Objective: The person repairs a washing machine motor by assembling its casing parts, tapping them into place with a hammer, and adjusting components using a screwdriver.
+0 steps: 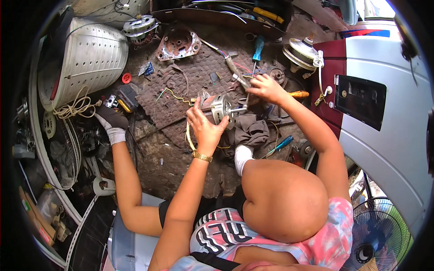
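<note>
My left hand (205, 122) grips a small motor (221, 109) with a round silver housing and copper windings, lying sideways with its shaft pointing right. Right of it, my right hand (264, 88) has its fingers curled on a slim metal piece near the shaft, too hidden to name. Just above that hand are a blue-handled screwdriver (258, 47) and a grey sleeved cable (235, 67). A crumpled dark cloth (246, 131) lies under the motor, on a grimy quilted mat (156, 90).
Around me are a perforated white drum (88, 58), rusty bracket (178, 44), another motor (300, 52), tool tray (199, 16), yellow-handled tool (299, 94), blue-green screwdriver (284, 142), pale panel (375, 149) and fan (370, 230). My bare legs and socked feet border the work area.
</note>
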`<action>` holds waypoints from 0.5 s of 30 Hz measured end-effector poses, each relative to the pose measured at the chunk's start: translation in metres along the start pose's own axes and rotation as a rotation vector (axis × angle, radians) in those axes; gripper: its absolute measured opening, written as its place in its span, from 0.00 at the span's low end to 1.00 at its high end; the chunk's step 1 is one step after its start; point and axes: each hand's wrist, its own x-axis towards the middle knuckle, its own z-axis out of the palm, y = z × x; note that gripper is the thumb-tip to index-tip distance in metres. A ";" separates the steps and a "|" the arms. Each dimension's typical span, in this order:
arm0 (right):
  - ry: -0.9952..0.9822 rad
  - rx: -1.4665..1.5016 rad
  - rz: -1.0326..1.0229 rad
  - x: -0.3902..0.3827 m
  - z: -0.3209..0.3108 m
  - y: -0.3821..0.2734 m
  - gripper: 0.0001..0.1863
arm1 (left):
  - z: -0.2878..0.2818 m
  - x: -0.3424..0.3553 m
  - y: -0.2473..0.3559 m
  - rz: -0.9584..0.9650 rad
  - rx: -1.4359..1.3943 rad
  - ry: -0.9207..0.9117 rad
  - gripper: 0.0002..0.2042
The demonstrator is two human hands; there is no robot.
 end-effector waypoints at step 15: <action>0.400 0.611 0.154 0.028 -0.055 -0.106 0.20 | -0.007 0.004 -0.004 -0.012 0.041 0.000 0.52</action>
